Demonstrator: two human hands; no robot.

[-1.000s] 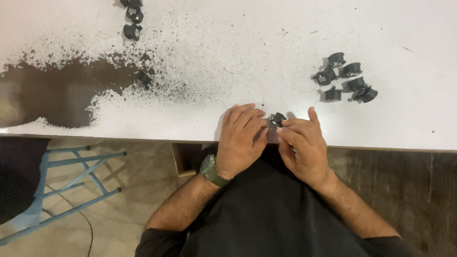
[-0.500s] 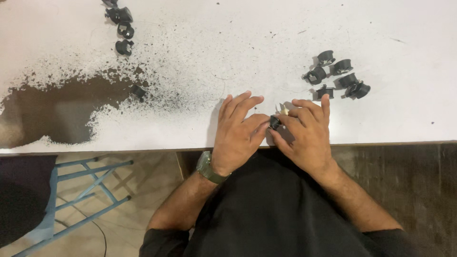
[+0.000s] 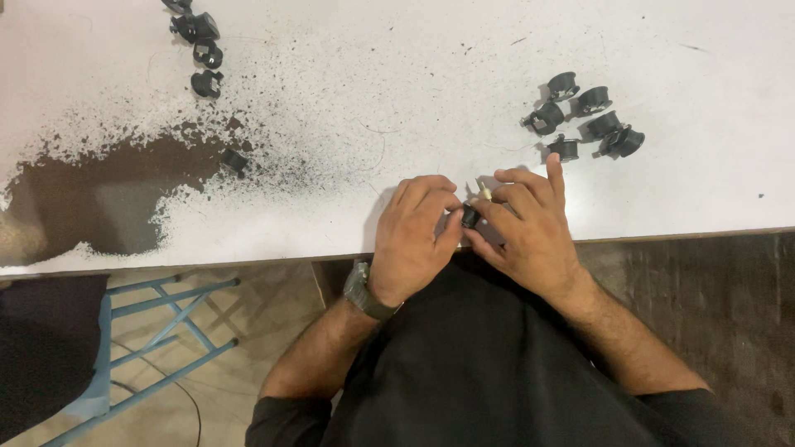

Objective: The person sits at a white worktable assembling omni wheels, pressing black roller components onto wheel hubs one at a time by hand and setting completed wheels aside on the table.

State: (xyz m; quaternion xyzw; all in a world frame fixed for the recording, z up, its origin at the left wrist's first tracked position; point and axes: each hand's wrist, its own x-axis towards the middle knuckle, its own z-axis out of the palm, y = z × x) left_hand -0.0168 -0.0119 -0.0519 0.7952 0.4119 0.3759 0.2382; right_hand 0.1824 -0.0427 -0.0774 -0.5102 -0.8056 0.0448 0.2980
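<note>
Small matt black plastic part [image 3: 469, 218] with pale metal pin, matt white tabletop [image 3: 397, 99] worn to rough brown at nine o'clock, glossy black plastic pieces [image 3: 584, 116] at two o'clock, painted blue metal chair [image 3: 141, 331]

— Black wheel parts in the cluster at right [image 3: 590, 116]? 
— Five. 
— In the group at top left [image 3: 199, 45]? 
— Four, with one more lone piece [image 3: 235, 160] on the worn patch. 
— Small black part between the fingers [image 3: 469, 217]? 
— One. 
— Hands? 
— Two. One wristwatch [image 3: 361, 291]. One blue chair [image 3: 141, 331].
</note>
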